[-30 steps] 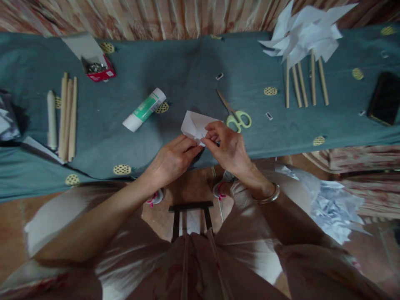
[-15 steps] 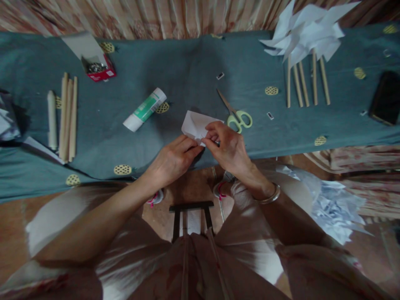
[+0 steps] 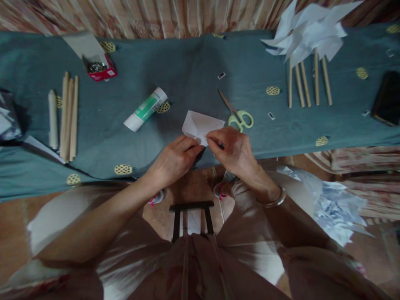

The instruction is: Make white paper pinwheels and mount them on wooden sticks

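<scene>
A small folded piece of white paper (image 3: 200,124) is held over the near part of the cloth-covered table. My left hand (image 3: 178,157) pinches its lower left edge between thumb and fingers. At its lower right edge my right hand (image 3: 231,146), which wears a bangle, is closed in a pinch. A tiny pale thing shows at these right fingertips, too small to name. Just beyond my right hand lie green-handled scissors (image 3: 239,118). A glue stick (image 3: 146,109) rests to the left of the paper.
Wooden sticks (image 3: 69,118) and a white candle-like stick (image 3: 53,121) lie at left, below an open red box (image 3: 101,70) of small metal pieces. White paper pinwheels (image 3: 312,33) on sticks lie far right, near a dark phone (image 3: 387,98). Paper scraps (image 3: 336,208) are piled low at right.
My right hand has shifted slightly right and its fingers have drawn together, uncovering more of the paper. My left hand stays on the paper's lower left edge.
</scene>
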A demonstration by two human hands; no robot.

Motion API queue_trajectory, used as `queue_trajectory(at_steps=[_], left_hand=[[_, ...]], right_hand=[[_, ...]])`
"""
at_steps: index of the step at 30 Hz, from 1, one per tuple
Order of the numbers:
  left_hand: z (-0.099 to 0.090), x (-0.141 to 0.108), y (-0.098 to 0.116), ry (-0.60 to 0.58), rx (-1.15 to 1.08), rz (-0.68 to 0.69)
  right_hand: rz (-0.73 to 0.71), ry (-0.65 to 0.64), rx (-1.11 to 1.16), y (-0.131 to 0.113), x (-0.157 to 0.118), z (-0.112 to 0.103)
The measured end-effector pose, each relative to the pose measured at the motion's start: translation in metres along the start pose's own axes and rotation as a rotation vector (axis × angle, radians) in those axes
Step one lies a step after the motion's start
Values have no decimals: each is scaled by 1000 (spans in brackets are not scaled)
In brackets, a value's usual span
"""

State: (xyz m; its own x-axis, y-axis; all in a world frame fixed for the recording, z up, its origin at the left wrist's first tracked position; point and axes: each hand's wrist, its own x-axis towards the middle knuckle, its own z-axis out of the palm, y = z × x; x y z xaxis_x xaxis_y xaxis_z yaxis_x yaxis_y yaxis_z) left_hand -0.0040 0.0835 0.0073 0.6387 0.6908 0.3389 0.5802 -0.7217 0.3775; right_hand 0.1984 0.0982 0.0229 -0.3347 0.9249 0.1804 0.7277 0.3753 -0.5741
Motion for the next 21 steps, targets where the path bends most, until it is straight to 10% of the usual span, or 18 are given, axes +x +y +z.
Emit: queue_trajectory(at_steps=[21], left_hand=[[1, 1, 2, 45, 70, 2]], right_hand=[[18, -121, -89, -3, -4, 1]])
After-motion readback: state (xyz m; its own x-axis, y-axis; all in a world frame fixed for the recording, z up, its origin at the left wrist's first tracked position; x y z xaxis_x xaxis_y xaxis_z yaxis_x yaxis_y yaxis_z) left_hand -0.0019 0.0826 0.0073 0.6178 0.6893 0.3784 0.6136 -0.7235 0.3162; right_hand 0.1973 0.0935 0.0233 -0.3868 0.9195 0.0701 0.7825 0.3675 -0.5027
